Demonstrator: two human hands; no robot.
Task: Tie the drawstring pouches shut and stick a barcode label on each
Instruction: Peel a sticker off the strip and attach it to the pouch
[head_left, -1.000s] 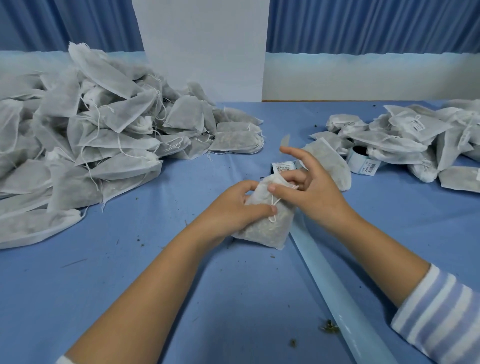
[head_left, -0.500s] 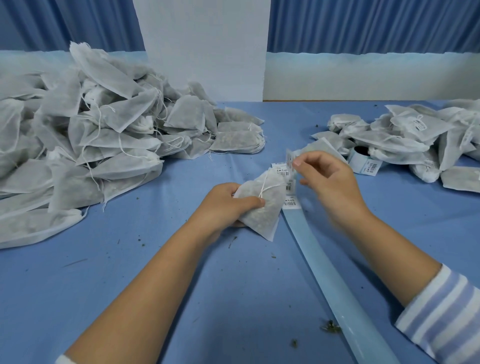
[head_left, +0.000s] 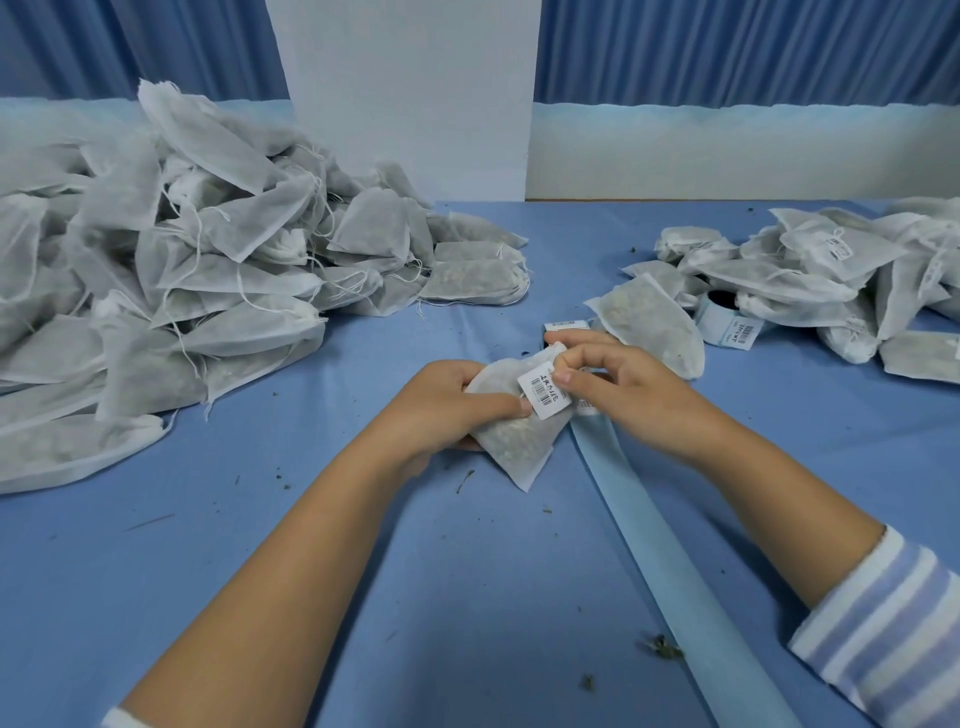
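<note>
The person sits at a blue table and holds one small white pouch just above it, in the middle, between both hands; the left hand grips the pouch from the side, its fingers curled under the pouch and its thumb lying flat across the front; the right hand is bent over the pouch top, its fingers curled tight; its thumb tip presses a white barcode label onto the front of the pouch, so this hand pinches the label against the cloth. The label sits tilted, and one corner touches the left thumb. A long pale blue backing strip lies on the table under the right hand and runs toward the person. A big pile of pouches sits far to the left; a smaller pile with labels sits to the right, with a label roll tucked at its edge. One pouch alone lies just behind the right hand. A striped sleeve covers the right arm.
</note>
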